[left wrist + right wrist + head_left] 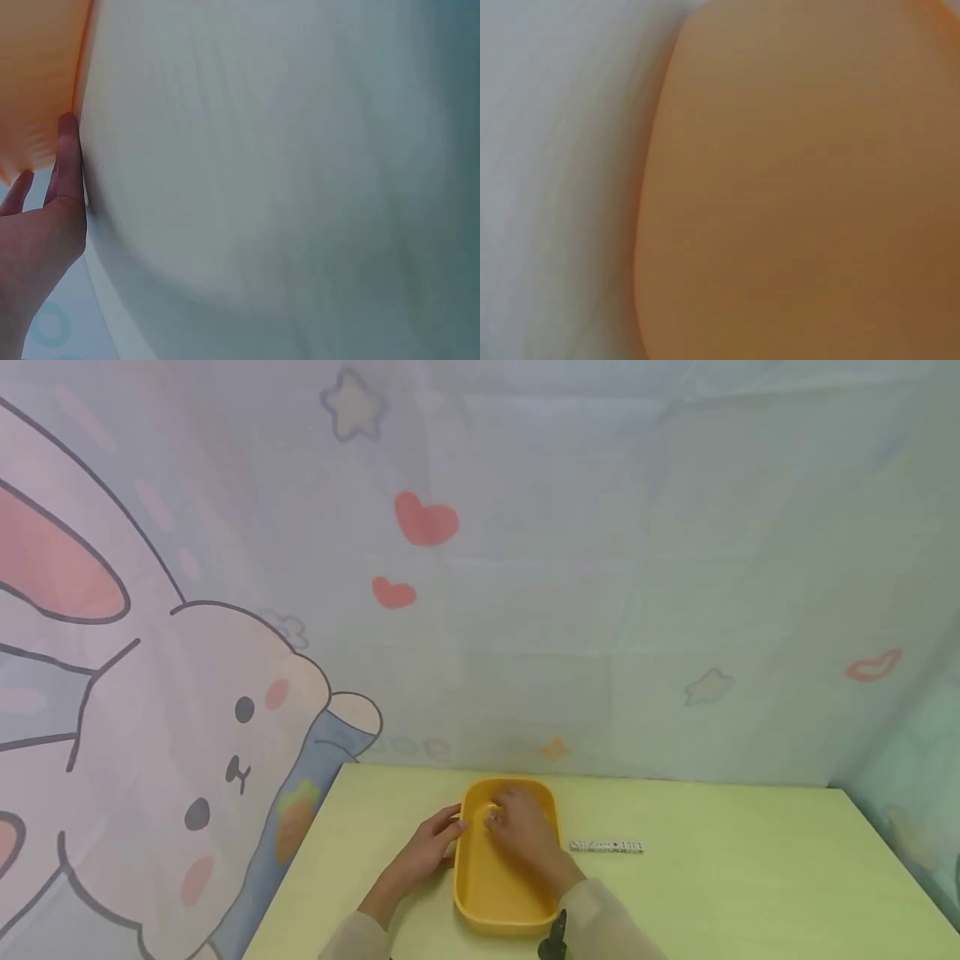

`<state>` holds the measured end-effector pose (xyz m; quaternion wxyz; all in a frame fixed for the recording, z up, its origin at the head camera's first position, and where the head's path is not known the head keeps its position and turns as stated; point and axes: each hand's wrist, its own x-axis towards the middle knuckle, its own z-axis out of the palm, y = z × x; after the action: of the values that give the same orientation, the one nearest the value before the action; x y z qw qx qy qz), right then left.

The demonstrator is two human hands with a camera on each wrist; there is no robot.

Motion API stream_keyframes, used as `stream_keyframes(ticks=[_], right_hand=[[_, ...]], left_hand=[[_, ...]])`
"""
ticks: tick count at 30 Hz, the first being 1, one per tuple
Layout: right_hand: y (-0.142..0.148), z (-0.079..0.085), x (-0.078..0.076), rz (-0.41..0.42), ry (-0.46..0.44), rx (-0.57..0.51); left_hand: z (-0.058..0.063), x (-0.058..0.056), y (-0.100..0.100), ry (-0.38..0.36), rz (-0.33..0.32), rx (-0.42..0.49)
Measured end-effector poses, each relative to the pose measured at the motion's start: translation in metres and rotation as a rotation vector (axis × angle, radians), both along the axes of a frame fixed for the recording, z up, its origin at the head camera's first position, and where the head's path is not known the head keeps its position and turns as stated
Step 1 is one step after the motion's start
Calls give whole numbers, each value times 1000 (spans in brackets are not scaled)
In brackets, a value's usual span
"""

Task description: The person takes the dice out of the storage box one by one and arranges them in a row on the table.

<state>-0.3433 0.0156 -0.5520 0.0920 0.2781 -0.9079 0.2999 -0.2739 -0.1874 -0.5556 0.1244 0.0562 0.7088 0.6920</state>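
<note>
A yellow-orange plastic tray [495, 893] with raised walls stands lengthwise on the table. My left hand [429, 845] is at its left side, with fairly straight fingers touching the outer wall near the rim. In the left wrist view these fingers [69, 161] lie against the orange wall. Inside the far half of the tray, my right hand [525, 828] reaches down with bent fingers. Small white dice [493, 816] show at its fingertips; I cannot tell whether it grips one. The right wrist view shows the tray wall [780, 187] up close, without the hand.
To the right of the tray, a short straight row of white dice [606, 846] with dark dots lies on the pale yellow-green table [735, 877]. Behind the table hangs a cloth backdrop [540, 635] printed with a rabbit, hearts and stars.
</note>
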Motion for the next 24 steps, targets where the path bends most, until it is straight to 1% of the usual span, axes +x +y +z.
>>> stream_keyframes(ticks=[3,6,10,13,18,20,24], right_hand=[[0,-1,-1,-18,-10,5],[0,-2,0,-5,-15,40],[-1,-1,0,22,39,109],[0,0,-2,13,78,165],[2,-1,-4,8,85,228],[3,-2,-3,9,77,244],[2,-3,4,36,68,265]], left_hand=[[-1,-2,-1,6,-1,-10],[-4,-3,-3,-6,11,-34],[-3,-5,-4,-23,17,-16],[0,-9,-4,-16,11,-11],[3,-11,-2,-13,8,-22],[2,-11,0,-12,11,-33],[-2,-5,0,-14,20,-22]])
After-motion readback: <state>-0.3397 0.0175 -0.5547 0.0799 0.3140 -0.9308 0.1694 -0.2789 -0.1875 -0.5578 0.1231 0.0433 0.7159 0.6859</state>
